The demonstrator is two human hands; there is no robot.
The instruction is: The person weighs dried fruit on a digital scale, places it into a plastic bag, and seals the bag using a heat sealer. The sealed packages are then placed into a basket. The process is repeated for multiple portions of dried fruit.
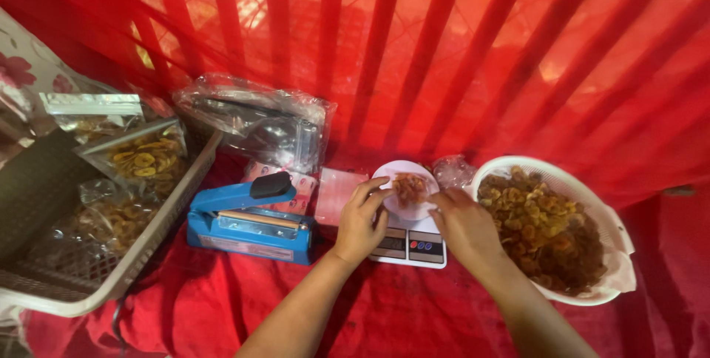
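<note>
A: Biggest worry first: the grey basket (111, 254), far out past the left hand's fingers (367, 194), sits at the edge of the red cloth (414, 313) with sealed bags of chips (140, 157) stacked in it. A nudge could tip it, I'd guess.

B: And the white basket of dried chips (547, 228), just beyond the right hand (464, 226)? That wrist lies against its rim; a careless pull back might drag it or spill pieces.

A: The blue heat sealer (248, 217) is close beside the left hand (361, 223). If it's hot, a forearm could brush it.

B: Then the kitchen scale (410, 247) under both hands. Any finger pressure would likely throw off the reading.

A: Smallest: the white plate (403, 180) with the small pile of chips (409, 186), between the fingers. The left fingers curl loosely against its rim; the right fingers (444, 199) are bunched near the pile, though I can't tell whether they pinch a piece.
</note>
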